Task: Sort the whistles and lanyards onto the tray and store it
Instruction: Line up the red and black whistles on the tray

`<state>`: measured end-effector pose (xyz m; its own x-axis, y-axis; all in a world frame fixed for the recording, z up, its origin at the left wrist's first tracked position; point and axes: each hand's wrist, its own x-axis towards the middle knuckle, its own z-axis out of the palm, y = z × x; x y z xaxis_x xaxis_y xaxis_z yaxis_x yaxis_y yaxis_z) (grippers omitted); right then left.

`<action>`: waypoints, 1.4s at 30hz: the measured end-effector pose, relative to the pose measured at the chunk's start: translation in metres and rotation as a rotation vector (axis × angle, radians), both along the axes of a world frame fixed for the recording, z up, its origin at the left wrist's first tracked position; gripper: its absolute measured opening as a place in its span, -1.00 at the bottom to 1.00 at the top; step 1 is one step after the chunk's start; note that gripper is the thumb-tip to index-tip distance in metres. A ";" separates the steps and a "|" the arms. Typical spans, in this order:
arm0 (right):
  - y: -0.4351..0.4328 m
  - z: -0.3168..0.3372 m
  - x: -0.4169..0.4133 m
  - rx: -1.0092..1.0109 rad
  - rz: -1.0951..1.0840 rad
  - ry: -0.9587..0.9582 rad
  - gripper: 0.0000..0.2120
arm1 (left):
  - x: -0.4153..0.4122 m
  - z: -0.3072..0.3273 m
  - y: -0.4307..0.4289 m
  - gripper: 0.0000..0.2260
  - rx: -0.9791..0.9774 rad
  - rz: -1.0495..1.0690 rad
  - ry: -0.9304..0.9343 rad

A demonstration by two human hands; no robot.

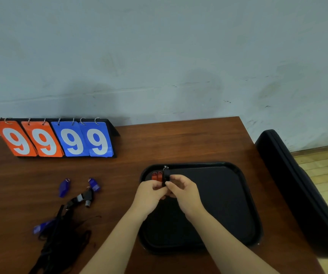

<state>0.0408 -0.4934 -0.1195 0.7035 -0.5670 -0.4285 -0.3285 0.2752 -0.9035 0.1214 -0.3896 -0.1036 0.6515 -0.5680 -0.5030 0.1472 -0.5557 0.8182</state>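
Both your hands are over the near-left part of the black tray (255,206), which lies flat on the brown table (179,141), toward its right side.

Your right hand (184,190) has thumb and forefinger closed together on the lower end of a black whistle (166,175), which stands in the tray's far-left corner. Your left hand (150,191) is pressed up against the right one, fingers curled inward so that the tips of the two hands meet. It may be pinching the same whistle, but your knuckles hide that spot and I cannot tell what, if anything, those fingers hold.

Just left of the black whistle, touching or nearly touching it, two red whistles (156,176) sit side by side inside the tray, close to its rim.

On the table to the left of the tray, well apart from it, are the loose pieces:
- Two blue whistles (64,187) lie near each other, and a third is nearer you, at the edge of the cords.
- Two grey-tipped whistles (88,197) lie just below the right-hand blue one.
- A tangled heap of black lanyards (60,240) trails from them toward the near edge.

At the back left a flip scoreboard (54,139) stands against the wall, two orange cards and two blue, every one showing 9. A black case (297,194) rests tilted beside the table's right edge.
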 end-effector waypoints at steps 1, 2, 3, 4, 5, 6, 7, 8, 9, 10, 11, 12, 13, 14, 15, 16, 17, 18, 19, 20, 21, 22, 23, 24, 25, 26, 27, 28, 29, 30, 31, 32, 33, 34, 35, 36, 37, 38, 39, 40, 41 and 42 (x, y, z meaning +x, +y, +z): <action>-0.002 -0.003 0.001 0.014 -0.051 0.024 -0.84 | 0.001 -0.001 0.000 -0.90 0.017 -0.004 -0.007; -0.005 -0.006 0.002 0.041 -0.120 0.051 -0.85 | 0.003 -0.003 0.000 -0.90 0.040 0.006 -0.016; -0.009 -0.009 0.004 0.076 -0.200 0.073 -0.86 | 0.005 -0.005 0.001 -0.90 0.069 0.028 -0.030; -0.012 -0.012 0.006 0.101 -0.274 0.093 -0.87 | 0.008 -0.008 0.002 -0.90 0.096 0.058 -0.045; -0.016 -0.015 0.007 0.101 -0.324 0.113 -0.87 | 0.011 -0.011 0.003 -0.91 0.120 0.088 -0.058; -0.020 -0.018 0.009 0.075 -0.340 0.142 -0.88 | 0.015 -0.014 0.005 -0.92 0.139 0.115 -0.071; -0.024 -0.021 0.010 0.037 -0.323 0.180 -0.88 | 0.019 -0.017 0.006 -0.94 0.155 0.139 -0.080; -0.027 -0.024 0.011 -0.002 -0.284 0.227 -0.89 | 0.022 -0.020 0.008 -0.95 0.169 0.163 -0.083; -0.029 -0.026 0.012 -0.035 -0.232 0.276 -0.89 | 0.026 -0.024 0.009 -0.95 0.181 0.185 -0.084; -0.031 -0.029 0.013 -0.064 -0.181 0.317 -0.87 | 0.028 -0.027 0.010 -0.93 0.195 0.202 -0.089; -0.033 -0.032 0.014 -0.089 -0.136 0.342 -0.86 | 0.031 -0.030 0.012 -0.91 0.206 0.210 -0.101; -0.034 -0.033 0.015 -0.116 -0.096 0.355 -0.85 | 0.032 -0.033 0.013 -0.87 0.213 0.211 -0.118; -0.034 -0.034 0.016 -0.150 -0.055 0.364 -0.85 | 0.033 -0.036 0.013 -0.83 0.216 0.205 -0.137; -0.034 -0.035 0.017 -0.193 -0.013 0.374 -0.85 | 0.034 -0.039 0.014 -0.79 0.214 0.192 -0.156; -0.034 -0.036 0.017 -0.238 0.029 0.387 -0.85 | 0.034 -0.040 0.014 -0.75 0.214 0.171 -0.178; -0.035 -0.036 0.018 -0.278 0.064 0.397 -0.85 | 0.034 -0.041 0.013 -0.71 0.220 0.144 -0.206; -0.035 -0.037 0.018 -0.308 0.090 0.403 -0.85 | 0.034 -0.042 0.012 -0.66 0.228 0.115 -0.239; -0.036 -0.038 0.018 -0.329 0.108 0.403 -0.85 | 0.034 -0.042 0.011 -0.62 0.237 0.087 -0.272; -0.036 -0.039 0.018 -0.344 0.119 0.397 -0.84 | 0.033 -0.042 0.009 -0.58 0.244 0.060 -0.301; -0.036 -0.039 0.018 -0.354 0.121 0.385 -0.81 | 0.032 -0.041 0.008 -0.54 0.254 0.031 -0.325; -0.037 -0.040 0.017 -0.364 0.118 0.370 -0.77 | 0.031 -0.041 0.006 -0.51 0.265 0.002 -0.345; -0.037 -0.041 0.017 -0.381 0.119 0.355 -0.74 | 0.030 -0.040 0.005 -0.48 0.275 -0.021 -0.361; -0.037 -0.042 0.016 -0.405 0.131 0.349 -0.71 | 0.029 -0.041 0.004 -0.46 0.283 -0.036 -0.374; -0.037 -0.042 0.016 -0.426 0.150 0.347 -0.70 | 0.029 -0.041 0.003 -0.44 0.287 -0.043 -0.384; -0.036 -0.042 0.016 -0.438 0.169 0.350 -0.69 | 0.029 -0.042 0.002 -0.43 0.287 -0.047 -0.392; -0.036 -0.042 0.016 -0.444 0.185 0.351 -0.69 | 0.029 -0.042 0.001 -0.44 0.286 -0.051 -0.398; -0.035 -0.043 0.016 -0.446 0.196 0.350 -0.69 | 0.030 -0.042 0.001 -0.46 0.285 -0.054 -0.406; -0.035 -0.043 0.017 -0.448 0.203 0.349 -0.70 | 0.030 -0.043 0.000 -0.49 0.285 -0.058 -0.417; -0.034 -0.043 0.017 -0.448 0.206 0.351 -0.70 | 0.031 -0.044 0.000 -0.52 0.283 -0.059 -0.430; -0.034 -0.043 0.018 -0.450 0.206 0.354 -0.71 | 0.031 -0.045 0.000 -0.54 0.280 -0.058 -0.439; -0.033 -0.043 0.018 -0.452 0.206 0.355 -0.71 | 0.031 -0.046 0.000 -0.55 0.278 -0.055 -0.447; -0.033 -0.043 0.019 -0.454 0.207 0.357 -0.72 | 0.032 -0.047 0.000 -0.55 0.280 -0.054 -0.452; -0.033 -0.043 0.019 -0.456 0.207 0.360 -0.72 | 0.032 -0.048 0.000 -0.55 0.285 -0.052 -0.455; -0.033 -0.043 0.020 -0.456 0.207 0.364 -0.73 | 0.032 -0.049 0.000 -0.54 0.291 -0.050 -0.455; -0.033 -0.043 0.020 -0.456 0.207 0.367 -0.74 | 0.032 -0.049 0.000 -0.54 0.296 -0.049 -0.457; -0.032 -0.042 0.020 -0.458 0.208 0.371 -0.74 | 0.032 -0.050 0.000 -0.54 0.300 -0.050 -0.463; -0.032 -0.042 0.020 -0.460 0.210 0.374 -0.75 | 0.032 -0.050 0.000 -0.54 0.301 -0.052 -0.467; -0.032 -0.042 0.020 -0.464 0.213 0.376 -0.75 | 0.031 -0.050 0.000 -0.54 0.301 -0.053 -0.470; -0.032 -0.042 0.020 -0.469 0.217 0.375 -0.75 | 0.031 -0.050 0.000 -0.54 0.301 -0.054 -0.468; -0.032 -0.042 0.020 -0.476 0.219 0.374 -0.75 | 0.031 -0.050 0.000 -0.54 0.299 -0.053 -0.464; -0.031 -0.042 0.020 -0.486 0.216 0.373 -0.75 | 0.031 -0.050 0.001 -0.54 0.297 -0.051 -0.460; -0.030 -0.041 0.019 -0.504 0.207 0.374 -0.75 | 0.030 -0.050 0.003 -0.54 0.294 -0.049 -0.461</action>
